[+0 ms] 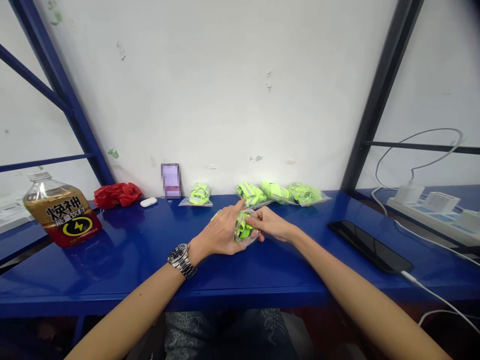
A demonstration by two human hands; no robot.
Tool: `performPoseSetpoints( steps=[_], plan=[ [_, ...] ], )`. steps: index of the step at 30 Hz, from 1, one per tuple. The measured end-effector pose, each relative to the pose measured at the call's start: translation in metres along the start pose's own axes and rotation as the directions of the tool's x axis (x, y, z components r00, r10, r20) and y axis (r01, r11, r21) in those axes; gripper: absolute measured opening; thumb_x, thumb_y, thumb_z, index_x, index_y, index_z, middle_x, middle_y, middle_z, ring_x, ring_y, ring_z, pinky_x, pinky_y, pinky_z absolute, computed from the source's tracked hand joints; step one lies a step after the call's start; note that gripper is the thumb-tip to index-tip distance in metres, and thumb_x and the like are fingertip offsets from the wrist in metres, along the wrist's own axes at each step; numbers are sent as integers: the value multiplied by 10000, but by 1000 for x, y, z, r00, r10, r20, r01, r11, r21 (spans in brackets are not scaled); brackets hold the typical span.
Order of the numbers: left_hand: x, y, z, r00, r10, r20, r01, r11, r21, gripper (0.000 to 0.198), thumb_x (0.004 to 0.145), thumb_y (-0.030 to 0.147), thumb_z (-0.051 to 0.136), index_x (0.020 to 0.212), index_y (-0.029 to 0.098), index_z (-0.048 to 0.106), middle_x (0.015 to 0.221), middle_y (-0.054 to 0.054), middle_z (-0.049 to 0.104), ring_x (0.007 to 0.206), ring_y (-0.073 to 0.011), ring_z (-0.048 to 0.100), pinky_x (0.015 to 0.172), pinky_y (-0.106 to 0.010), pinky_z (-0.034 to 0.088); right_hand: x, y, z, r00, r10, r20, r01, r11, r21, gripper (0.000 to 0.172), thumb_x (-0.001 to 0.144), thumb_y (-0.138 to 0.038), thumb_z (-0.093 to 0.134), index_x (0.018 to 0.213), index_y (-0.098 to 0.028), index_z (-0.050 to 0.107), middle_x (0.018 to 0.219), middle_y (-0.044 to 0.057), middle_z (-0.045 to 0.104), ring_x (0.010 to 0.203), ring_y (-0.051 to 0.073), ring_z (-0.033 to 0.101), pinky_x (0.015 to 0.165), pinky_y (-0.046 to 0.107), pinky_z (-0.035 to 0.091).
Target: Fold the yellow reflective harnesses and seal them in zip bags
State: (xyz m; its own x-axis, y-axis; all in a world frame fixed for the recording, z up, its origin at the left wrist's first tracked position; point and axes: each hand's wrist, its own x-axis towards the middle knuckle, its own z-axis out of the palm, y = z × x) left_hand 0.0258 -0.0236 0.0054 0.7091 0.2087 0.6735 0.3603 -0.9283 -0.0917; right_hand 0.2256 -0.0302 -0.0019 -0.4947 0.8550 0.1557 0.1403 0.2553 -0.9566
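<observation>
Both hands meet over the middle of the blue table, around a clear plastic bag (247, 241) with a folded neon-yellow reflective strap or vest (243, 229) inside. My left hand (219, 232), with a metal watch on its wrist, is wrapped round the bag's left side. My right hand (273, 223) pinches the bag at its right edge, thumb on top. Part of the bag is hidden behind the fingers. Just beyond, similar bagged neon-yellow bundles (275, 191) lie along the wall, and one more bundle (200, 194) lies apart to their left.
On the left stand a large drink bottle (69, 212), a red plastic bag (117, 194), a white earphone case (148, 202) and an upright blurred screen (171, 181). To the right are a black phone (369, 245) on a charging cable and a power strip (431, 212) beyond the blue table's (150, 265) frame post.
</observation>
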Motion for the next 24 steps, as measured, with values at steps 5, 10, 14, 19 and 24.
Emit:
performPoseSetpoints(
  steps=[5, 10, 14, 19, 24],
  plan=[
    [2, 5, 6, 993, 109, -46, -107, 992, 60, 858, 787, 294, 585, 1462, 69, 104, 1266, -232, 522, 1126, -338, 548, 893, -493, 505, 8, 7, 23, 971, -20, -239, -15, 989, -146, 399, 783, -438, 595, 505, -200, 438, 363, -53, 411, 272, 76, 365, 285, 192, 246],
    [5, 10, 14, 984, 174, -38, -169, 979, 111, 795, 778, 146, 505, 1463, 45, 114, 1261, -239, 526, 1128, -332, 537, 897, -501, 497, 17, 10, 29, 866, -87, -492, -129, 913, -388, 235, 688, -224, 579, 479, -182, 479, 460, 9, 496, 466, 129, 496, 411, 210, 283],
    [7, 13, 20, 981, 195, -9, -193, 975, 108, 804, 775, 80, 456, 1473, 46, 59, 1275, -238, 521, 1139, -313, 533, 922, -501, 483, 22, 15, 30, 842, -94, -532, -140, 913, -383, 155, 680, -210, 568, 531, -181, 541, 538, 47, 554, 575, 167, 533, 443, 225, 277],
    [5, 10, 17, 987, 129, -99, -126, 991, 34, 804, 799, 171, 531, 1473, 84, 102, 1257, -215, 546, 1142, -301, 546, 925, -472, 498, 18, 15, 24, 900, -78, -429, -65, 949, -308, 249, 736, -292, 555, 526, -179, 484, 476, -14, 477, 444, 104, 451, 411, 205, 293],
    [1, 5, 11, 982, 61, -180, -67, 997, -27, 874, 789, 271, 621, 1468, 74, 108, 1192, -205, 589, 1091, -280, 591, 904, -419, 523, 8, 6, 4, 995, -47, -89, 44, 998, -38, 389, 795, -509, 555, 628, -158, 543, 466, -18, 515, 374, 102, 454, 392, 224, 364]
  ],
)
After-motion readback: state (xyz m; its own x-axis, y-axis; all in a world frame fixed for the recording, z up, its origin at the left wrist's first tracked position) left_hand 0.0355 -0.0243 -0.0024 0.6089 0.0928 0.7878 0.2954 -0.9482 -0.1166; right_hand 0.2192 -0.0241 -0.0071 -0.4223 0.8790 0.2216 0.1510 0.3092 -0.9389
